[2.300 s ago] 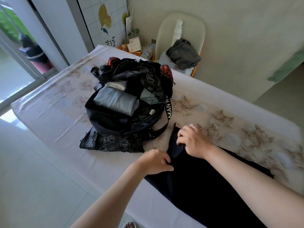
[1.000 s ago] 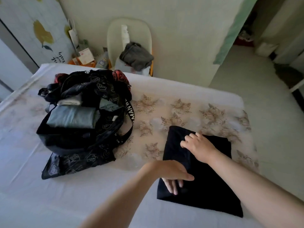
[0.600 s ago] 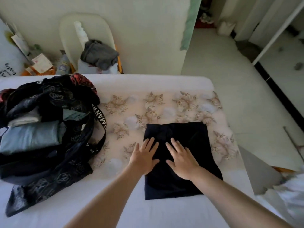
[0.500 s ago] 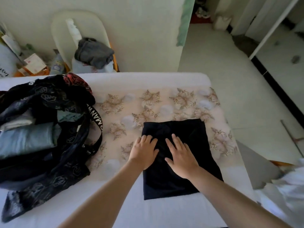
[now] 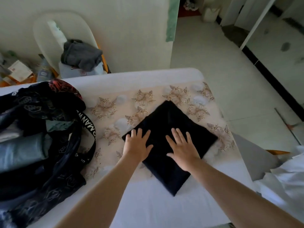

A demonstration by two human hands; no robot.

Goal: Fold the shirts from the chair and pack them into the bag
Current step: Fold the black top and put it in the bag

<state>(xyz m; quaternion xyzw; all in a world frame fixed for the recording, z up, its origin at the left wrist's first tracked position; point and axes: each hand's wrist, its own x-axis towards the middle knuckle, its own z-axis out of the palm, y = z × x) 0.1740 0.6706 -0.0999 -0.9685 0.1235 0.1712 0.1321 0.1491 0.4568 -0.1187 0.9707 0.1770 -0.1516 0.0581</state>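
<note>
Pressing flat, fingers spread, on a folded black fabric shirt [image 5: 167,119] lying cornerwise on the white flower-patterned worktop [image 5: 148,211]: left hand [image 5: 137,145] over its left corner, right hand [image 5: 182,148] on its middle. Further left, open black patterned fabric bag [image 5: 65,162] holding folded clothes. Far behind, crumpled grey garment [image 5: 80,53] on cream chair [image 5: 46,28].

One folded black shirt [image 5: 167,127] on one table [image 5: 148,209]; two hands, the left hand [image 5: 136,145] and the right hand [image 5: 182,149]. One dark bag [image 5: 49,180] with at least three folded garments [image 5: 21,152] showing inside. One chair [image 5: 74,22], bearing one grey shirt [image 5: 80,53].
</note>
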